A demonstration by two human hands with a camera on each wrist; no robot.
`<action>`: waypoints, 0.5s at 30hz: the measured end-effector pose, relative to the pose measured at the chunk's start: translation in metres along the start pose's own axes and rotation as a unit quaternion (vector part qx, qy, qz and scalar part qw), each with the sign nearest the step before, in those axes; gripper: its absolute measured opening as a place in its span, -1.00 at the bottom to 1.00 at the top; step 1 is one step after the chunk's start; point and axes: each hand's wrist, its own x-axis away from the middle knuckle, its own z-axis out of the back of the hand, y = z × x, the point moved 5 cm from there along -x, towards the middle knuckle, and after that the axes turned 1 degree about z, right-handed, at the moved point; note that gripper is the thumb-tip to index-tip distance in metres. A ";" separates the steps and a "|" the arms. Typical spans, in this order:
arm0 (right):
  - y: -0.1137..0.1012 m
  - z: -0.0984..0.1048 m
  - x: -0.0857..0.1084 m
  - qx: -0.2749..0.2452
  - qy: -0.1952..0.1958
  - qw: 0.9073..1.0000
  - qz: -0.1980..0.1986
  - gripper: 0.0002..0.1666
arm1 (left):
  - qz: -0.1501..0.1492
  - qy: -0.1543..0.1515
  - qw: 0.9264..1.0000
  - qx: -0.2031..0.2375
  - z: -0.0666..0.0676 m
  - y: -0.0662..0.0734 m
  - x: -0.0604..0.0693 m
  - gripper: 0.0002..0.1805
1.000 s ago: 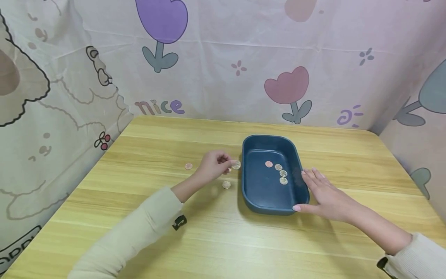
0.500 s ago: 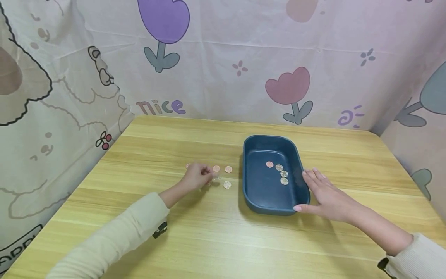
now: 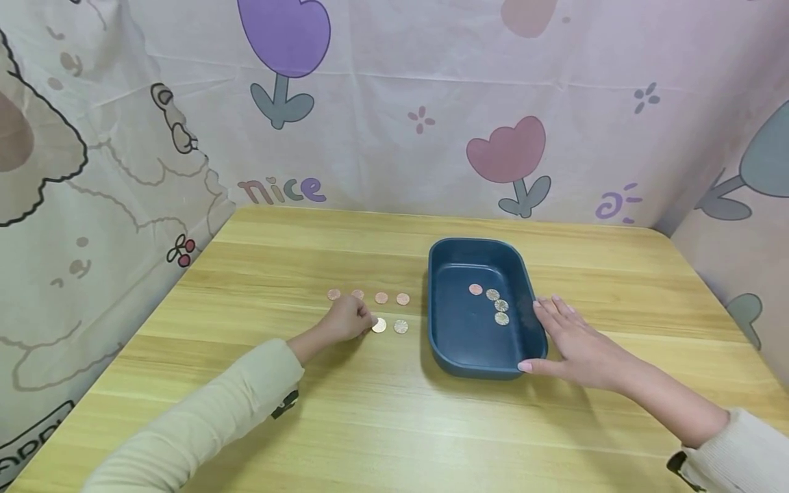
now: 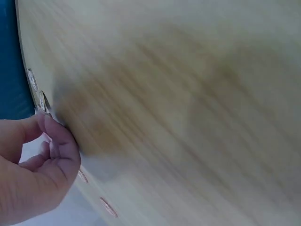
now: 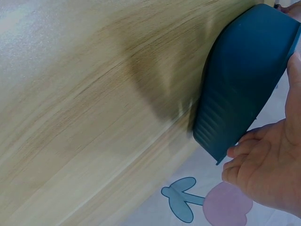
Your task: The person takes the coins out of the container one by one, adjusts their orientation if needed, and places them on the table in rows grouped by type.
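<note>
In the head view my left hand (image 3: pixel 346 319) pinches the left edge of a gold coin (image 3: pixel 379 325) at the table, thumb and forefinger together. Another gold coin (image 3: pixel 401 326) lies just right of it. Behind them runs a row of copper coins, the rightmost (image 3: pixel 403 299) nearest the tray. My right hand (image 3: pixel 576 346), fingers straight, rests against the right side of the dark blue tray (image 3: pixel 474 373). Inside the tray lie a copper coin (image 3: pixel 476 289) and three gold ones, one of them (image 3: pixel 502 318) in front. The left wrist view shows the left hand (image 4: pixel 42 165) pinching a coin's edge.
The wooden table (image 3: pixel 370 424) ends at the back against a patterned cloth (image 3: pixel 382 150), which also stands along the left and right sides. The tray's left wall stands a short way right of the loose coins.
From near the tray's left rim, my left hand has moved left and down to the table with the gold coin. A copper coin row shows behind it. My right hand has stayed on the tray.
</note>
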 end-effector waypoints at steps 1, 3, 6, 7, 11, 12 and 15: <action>0.000 0.000 0.000 0.000 0.000 1.000 0.001 0.25 | 0.005 0.000 1.000 -0.006 0.000 0.000 0.000 -0.72; 0.000 0.000 0.000 0.001 0.000 1.000 0.002 0.25 | 0.015 0.002 1.000 -0.017 -0.001 0.001 -0.001 -0.71; 0.000 0.000 0.000 0.000 -0.001 1.000 0.001 0.25 | 0.020 0.009 0.999 -0.032 -0.003 0.002 -0.001 -0.71; 0.000 0.000 0.000 0.002 0.000 1.000 0.003 0.25 | 0.018 0.011 0.999 -0.035 -0.003 0.002 -0.001 -0.70; 0.000 0.000 0.001 0.001 -0.001 1.000 0.002 0.25 | 0.009 0.018 0.999 -0.036 -0.002 0.004 0.000 -0.69; 0.000 0.000 0.001 0.001 -0.001 1.000 0.002 0.25 | 0.005 0.021 0.999 -0.034 -0.002 0.004 0.000 -0.68; 0.000 0.000 0.001 -0.001 -0.002 1.000 0.001 0.26 | -0.010 0.037 0.999 -0.016 0.003 0.007 -0.001 -0.71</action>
